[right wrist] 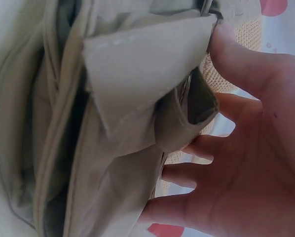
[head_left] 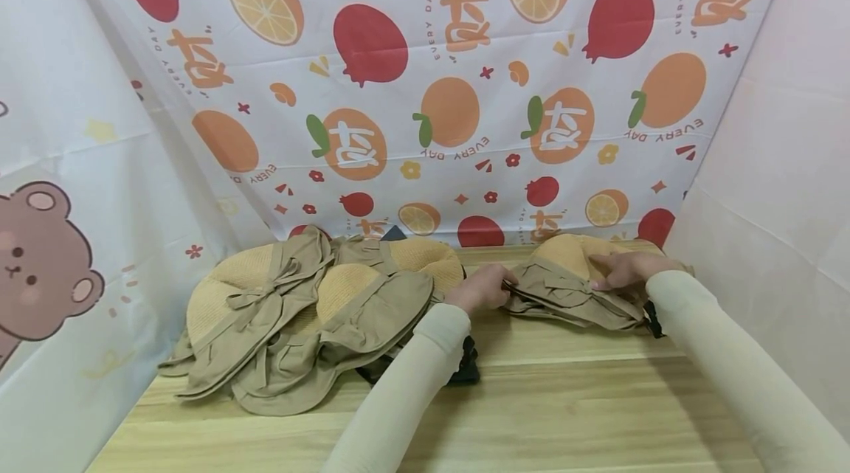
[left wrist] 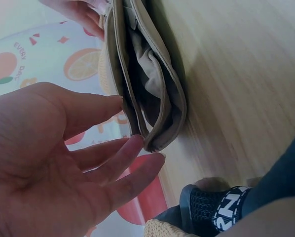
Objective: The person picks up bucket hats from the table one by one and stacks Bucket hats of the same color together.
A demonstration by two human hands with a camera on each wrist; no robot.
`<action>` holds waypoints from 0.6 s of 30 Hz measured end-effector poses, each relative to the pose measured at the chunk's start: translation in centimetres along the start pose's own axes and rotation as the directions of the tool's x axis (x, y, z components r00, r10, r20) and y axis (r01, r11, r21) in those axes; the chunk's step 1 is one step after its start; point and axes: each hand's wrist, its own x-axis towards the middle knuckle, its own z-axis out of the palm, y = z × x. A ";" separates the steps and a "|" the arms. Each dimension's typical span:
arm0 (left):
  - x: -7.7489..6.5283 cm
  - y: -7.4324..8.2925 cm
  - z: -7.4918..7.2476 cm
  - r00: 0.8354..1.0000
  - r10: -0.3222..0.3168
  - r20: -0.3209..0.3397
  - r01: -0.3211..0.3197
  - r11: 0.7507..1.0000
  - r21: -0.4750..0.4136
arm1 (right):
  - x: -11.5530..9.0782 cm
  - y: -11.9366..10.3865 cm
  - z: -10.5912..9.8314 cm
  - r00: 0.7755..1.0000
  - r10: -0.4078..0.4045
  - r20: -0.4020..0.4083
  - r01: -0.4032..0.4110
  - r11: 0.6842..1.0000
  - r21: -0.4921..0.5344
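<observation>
A straw-crowned sun hat with a khaki cloth brim and bow lies on the right side of the table. Several brim layers show one beneath another, so more than one hat seems stacked there. My left hand pinches the left edge of the brim between thumb and fingers. Over at the crown's right side, my right hand rests with fingers spread. Its thumb touches the cloth near the bow, and the other fingertips are partly hidden behind the fabric.
A heap of similar hats covers the left of the wooden table. Black straps stick out beside it, near my left forearm. A fruit-print curtain hangs along the back, and a white sheet stands at the right.
</observation>
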 end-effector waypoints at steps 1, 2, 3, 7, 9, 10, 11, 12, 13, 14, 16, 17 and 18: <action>0.0 0.0 0.0 1.000 -0.001 -0.001 0.001 1.000 0.001 | 0.0 0.0 0.0 1.000 0.004 0.004 -0.004 1.000 0.003; -0.1 0.0 -0.1 1.000 -0.001 -0.002 0.001 1.000 -0.001 | 0.1 0.0 0.0 1.000 0.008 0.009 -0.008 1.000 0.006; -0.1 0.0 -0.1 1.000 0.000 -0.002 0.000 1.000 0.001 | 0.0 0.0 -0.1 1.000 0.013 0.014 -0.013 1.000 0.014; -0.4 0.0 -0.2 1.000 0.008 -0.005 -0.008 1.000 0.009 | 0.0 0.1 0.1 1.000 0.018 0.021 -0.020 0.998 0.059; -0.6 0.2 -0.3 1.000 0.022 0.000 -0.022 1.000 0.023 | -0.2 0.0 0.2 1.000 0.006 0.003 -0.006 0.999 0.053; -0.7 0.3 -0.4 1.000 0.026 0.004 -0.026 0.999 0.029 | -0.3 0.0 0.3 1.000 -0.002 -0.008 0.002 0.999 0.040; -0.8 0.4 -0.4 1.000 0.030 0.006 -0.030 0.999 0.035 | -0.4 0.0 0.3 1.000 -0.007 -0.017 0.007 1.000 0.030; -0.9 0.4 -0.5 0.999 0.038 0.009 -0.038 0.999 0.038 | -0.5 -0.1 0.3 0.999 -0.017 -0.029 0.017 1.000 0.016; -1.1 0.6 -0.7 0.999 0.044 0.012 -0.044 0.998 0.049 | -0.6 -0.2 0.3 0.999 -0.030 -0.042 0.030 1.000 -0.003; -1.4 0.7 -0.8 0.999 0.048 0.013 -0.049 0.997 0.052 | -0.6 -0.3 0.2 0.998 -0.040 -0.054 0.038 0.999 -0.026; -1.9 1.0 -1.2 0.999 0.049 0.017 -0.050 0.997 0.051 | -0.7 -0.5 0.1 0.996 -0.060 -0.065 0.057 0.998 -0.037; -2.1 1.1 -1.4 0.998 0.052 0.018 -0.053 0.997 0.048 | -0.7 -0.6 0.1 0.995 -0.073 -0.074 0.070 0.997 -0.045; -2.4 1.2 -1.6 0.998 0.052 0.021 -0.053 0.998 0.043 | -0.7 -0.7 0.0 0.992 -0.091 -0.083 0.086 0.995 -0.059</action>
